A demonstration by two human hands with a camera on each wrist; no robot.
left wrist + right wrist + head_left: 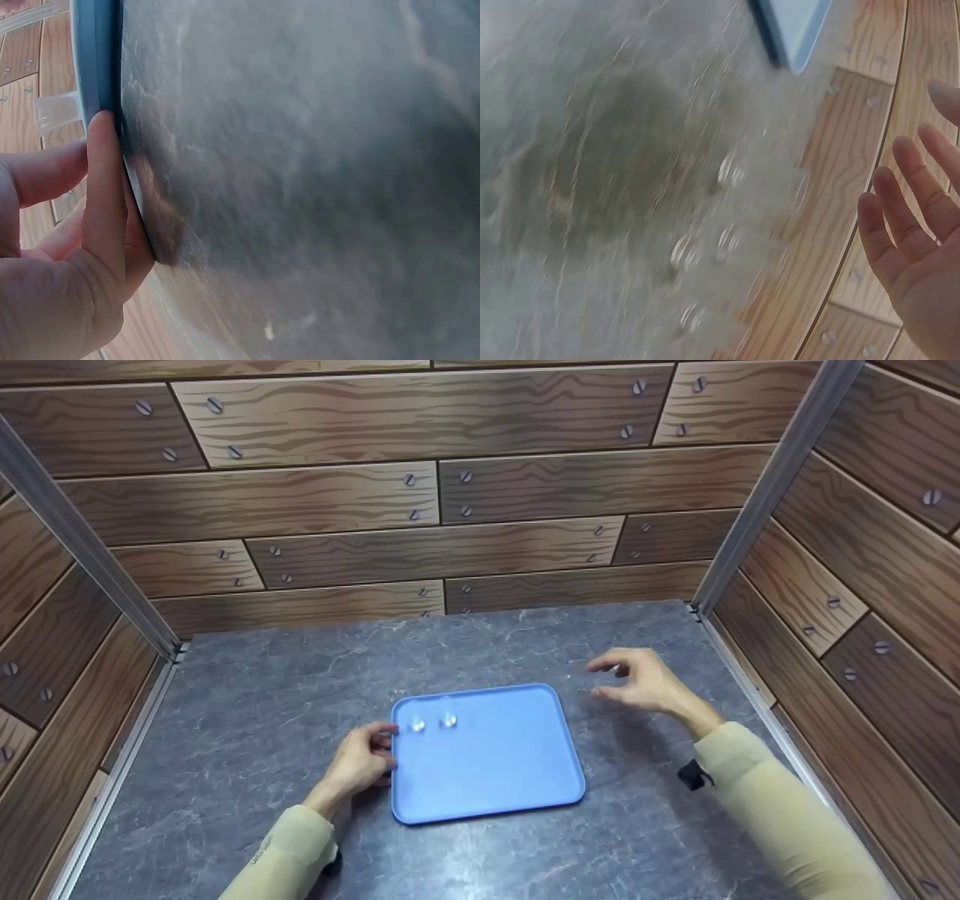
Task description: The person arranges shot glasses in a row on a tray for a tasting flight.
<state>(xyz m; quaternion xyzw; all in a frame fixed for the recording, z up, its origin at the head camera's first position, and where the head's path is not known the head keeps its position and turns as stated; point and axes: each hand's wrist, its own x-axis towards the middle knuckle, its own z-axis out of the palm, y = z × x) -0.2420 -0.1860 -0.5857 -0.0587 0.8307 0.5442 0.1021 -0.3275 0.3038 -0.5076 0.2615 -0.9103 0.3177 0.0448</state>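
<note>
Blue tray (491, 765) lies longways from the left hand (358, 757), whose spread fingers touch it, toward the right hand (646, 684), spread and apart, near clear cups (686, 255).

The tray (495, 765) lies on the worktop (285, 675). In its far left part, two cups (448, 720) stand side by side. The left grip (356, 759) touches its left edge; to its right, the right grip (646, 684) hangs near four more cups (684, 255).

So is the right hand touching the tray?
No, the right hand is to the right of the tray, with a gap between them.
</note>
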